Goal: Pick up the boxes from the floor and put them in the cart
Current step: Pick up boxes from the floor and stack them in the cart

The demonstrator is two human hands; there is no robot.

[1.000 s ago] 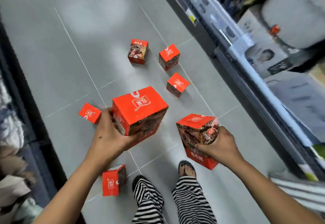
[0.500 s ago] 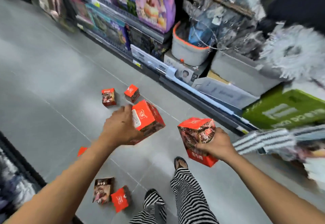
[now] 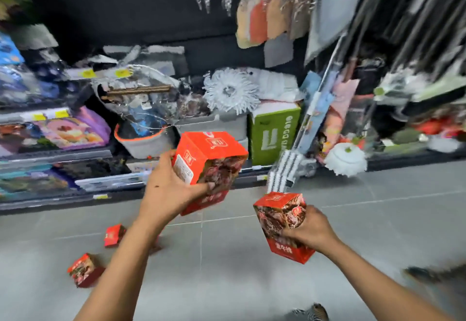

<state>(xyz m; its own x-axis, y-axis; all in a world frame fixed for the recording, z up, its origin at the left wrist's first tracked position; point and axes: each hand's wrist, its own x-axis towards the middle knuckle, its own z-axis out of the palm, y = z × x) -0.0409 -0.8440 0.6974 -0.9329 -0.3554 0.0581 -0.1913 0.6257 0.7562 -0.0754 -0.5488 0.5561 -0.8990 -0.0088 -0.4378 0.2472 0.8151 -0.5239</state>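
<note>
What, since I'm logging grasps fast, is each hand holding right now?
Left hand: grips the higher red box.
Right hand: grips the lower red box.

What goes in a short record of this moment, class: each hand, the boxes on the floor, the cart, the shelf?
Left hand: grips a red cardboard box, raised
Right hand: grips a second red cardboard box, held lower
Floor: farther small red box and nearer small red box lie on grey tiled floor
Cart: not in view
Shelf: white round mop head, green cardboard carton
</note>
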